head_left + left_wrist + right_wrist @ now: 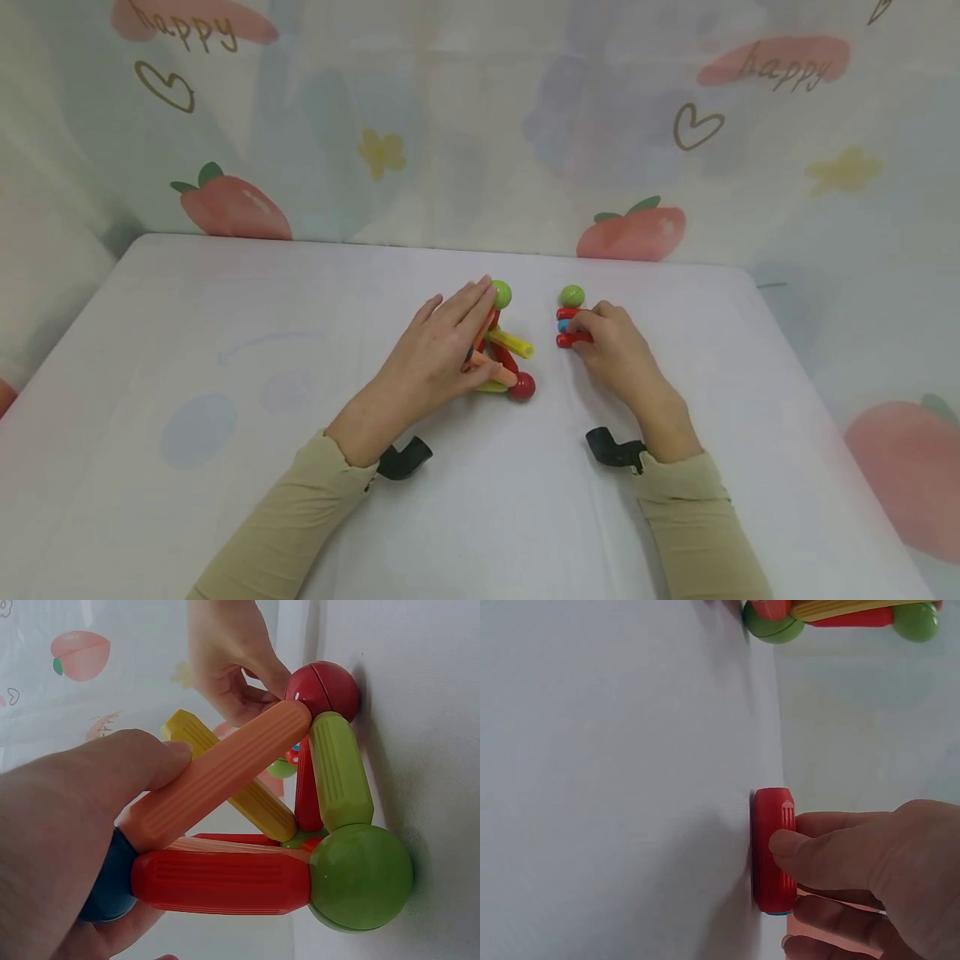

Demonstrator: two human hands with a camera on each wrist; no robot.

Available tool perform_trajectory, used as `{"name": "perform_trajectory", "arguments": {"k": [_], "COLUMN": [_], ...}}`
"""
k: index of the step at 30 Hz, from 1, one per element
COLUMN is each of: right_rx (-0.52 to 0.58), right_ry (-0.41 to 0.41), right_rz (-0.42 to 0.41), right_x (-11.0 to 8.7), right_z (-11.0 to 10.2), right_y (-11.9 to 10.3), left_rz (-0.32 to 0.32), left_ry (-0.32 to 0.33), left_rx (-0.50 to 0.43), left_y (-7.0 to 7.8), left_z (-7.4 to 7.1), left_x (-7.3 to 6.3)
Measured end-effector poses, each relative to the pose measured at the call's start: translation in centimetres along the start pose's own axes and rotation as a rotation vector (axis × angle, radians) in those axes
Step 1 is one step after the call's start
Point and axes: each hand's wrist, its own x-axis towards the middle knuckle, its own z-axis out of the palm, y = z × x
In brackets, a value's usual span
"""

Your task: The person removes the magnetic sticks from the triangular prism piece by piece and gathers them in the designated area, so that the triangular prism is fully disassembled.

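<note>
My left hand [427, 358] holds a frame of toy building sticks and balls. In the left wrist view its thumb lies on an orange stick [225, 772], and its other fingers are around a dark blue ball [112, 881], partly hidden. The frame also has a red ball [326, 690], a large green ball [361, 877], a red stick [221, 883], a light green stick [343, 769] and a slanting yellow stick [512, 342]. To the right, my right hand [618, 354] pinches a short red stick [774, 855] lying on the table, thumb on its near side.
Beyond the pinched stick lie a blue stick [564, 325] and another red stick [568, 313], with a loose green ball [572, 296] behind them. Black wrist mounts [405, 458] sit by both sleeves. A printed curtain [450, 125] stands behind the white table [262, 517].
</note>
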Motion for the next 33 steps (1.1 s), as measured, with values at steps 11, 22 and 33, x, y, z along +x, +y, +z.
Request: {"name": "perform_trajectory", "arguments": {"k": [11,22,33], "right_rx": [-0.001,0.032,0.186], "right_ry": [0.074,0.088,0.003], "right_rz": [-0.002,-0.025,-0.195], "right_x": [0.1,-0.1,-0.6], "right_z": [0.1,-0.7,-1.6], "right_y": [0.7,-0.2,-2.9], "left_rz": [0.014,0.013,0.02], "left_ry": [0.032,0.032,0.041], "left_rx": [-0.019,-0.022,-0.003], "left_y": [0.0,0.0,0.0], "left_z": [0.0,0.2,0.1], "left_x": [0.0,0.0,0.0]}}
